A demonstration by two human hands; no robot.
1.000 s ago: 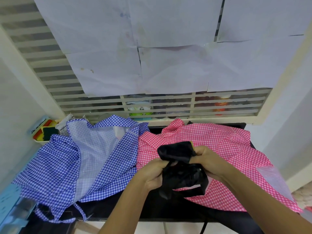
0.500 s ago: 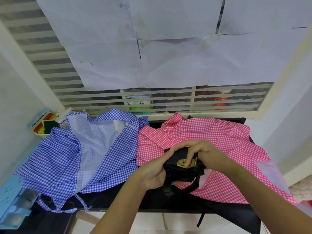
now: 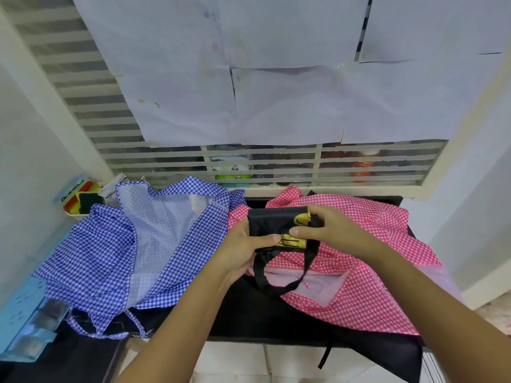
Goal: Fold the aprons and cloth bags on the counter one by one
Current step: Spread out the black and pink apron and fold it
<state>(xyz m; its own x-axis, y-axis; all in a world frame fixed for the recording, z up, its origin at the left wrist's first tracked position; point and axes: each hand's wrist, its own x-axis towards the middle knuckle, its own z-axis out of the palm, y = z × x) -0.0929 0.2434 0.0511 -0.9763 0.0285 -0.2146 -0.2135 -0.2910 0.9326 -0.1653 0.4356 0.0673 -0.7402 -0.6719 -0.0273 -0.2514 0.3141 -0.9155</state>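
Centre frame: folding black cloth bag (image 3: 272,221), pinched between thumbs and fingers of left hand (image 3: 240,250) and right hand (image 3: 331,230); next, probably tucking dangling strap (image 3: 259,269).

I count two checked aprons on the counter (image 3: 249,313): one blue apron (image 3: 110,244) at the left of the frame and one pink apron (image 3: 373,272) at the right. In the centre is one folded black cloth bag (image 3: 273,222). There are two hands, the left hand (image 3: 243,250) and the right hand (image 3: 331,230). One more black cloth (image 3: 387,352) is at the lower right. Six paper sheets (image 3: 179,111) are in the upper part.
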